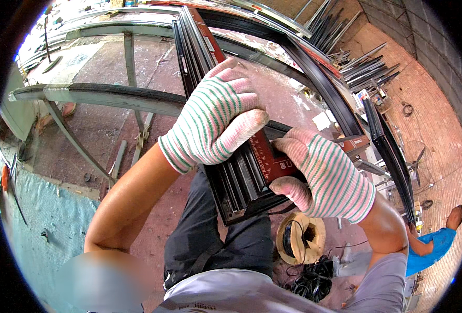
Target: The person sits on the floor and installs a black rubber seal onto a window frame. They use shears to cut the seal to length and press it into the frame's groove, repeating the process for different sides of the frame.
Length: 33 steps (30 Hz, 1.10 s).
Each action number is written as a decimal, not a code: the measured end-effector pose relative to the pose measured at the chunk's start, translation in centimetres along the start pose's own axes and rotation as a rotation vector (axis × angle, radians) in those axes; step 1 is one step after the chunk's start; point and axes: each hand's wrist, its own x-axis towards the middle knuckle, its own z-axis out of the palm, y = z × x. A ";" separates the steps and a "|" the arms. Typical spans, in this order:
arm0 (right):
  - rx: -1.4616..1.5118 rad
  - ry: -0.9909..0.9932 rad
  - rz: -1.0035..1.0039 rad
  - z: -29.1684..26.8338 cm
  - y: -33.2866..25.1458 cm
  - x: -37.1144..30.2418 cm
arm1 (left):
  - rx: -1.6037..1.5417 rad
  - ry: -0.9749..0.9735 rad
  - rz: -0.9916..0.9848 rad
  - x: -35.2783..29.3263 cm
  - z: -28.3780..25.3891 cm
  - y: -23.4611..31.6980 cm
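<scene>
A black metal window frame (241, 182) with dark red film on its face stretches away from me, its near corner above my legs. My left hand (215, 117), in a white, pink and green striped knit glove, is closed over the near-left bar, thumb across the film. My right hand (325, 175), gloved alike, has its thumb and fingers bent round the bar near the corner; its palm side is hidden. A thin dark strip shows just below that corner. Whether the right fingers also pinch something small cannot be seen.
Metal rails (100, 94) on legs stand at the left and behind the frame. A spool (314, 237) and tangled black strips (314, 281) lie on the floor at my right. Beyond are a leaning black frame (390, 156), a fan, a person in blue (432, 253) and stacked profiles (330, 31).
</scene>
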 end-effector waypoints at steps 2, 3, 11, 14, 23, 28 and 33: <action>-0.013 -0.006 0.029 0.0 -0.3 0.0 | 0.008 -0.004 0.008 0.0 0.1 -0.2; -0.030 0.015 0.033 0.2 -0.5 0.0 | 0.004 -0.011 0.005 0.0 0.0 -0.2; 0.209 0.033 0.051 -0.2 1.8 -1.1 | -0.032 -0.021 -0.038 0.0 -0.1 0.1; 0.267 0.028 0.099 -0.4 2.6 -2.1 | -0.023 -0.022 -0.040 0.1 0.0 0.0; 0.326 -0.027 0.191 -0.1 3.0 -2.5 | 0.003 -0.032 -0.053 0.3 0.2 0.2; 0.399 0.046 0.218 0.3 2.6 -2.2 | 0.002 -0.057 -0.058 0.2 -0.3 0.3; 0.435 0.081 0.197 0.1 2.8 -2.9 | -0.022 -0.234 -0.048 0.7 -1.8 0.6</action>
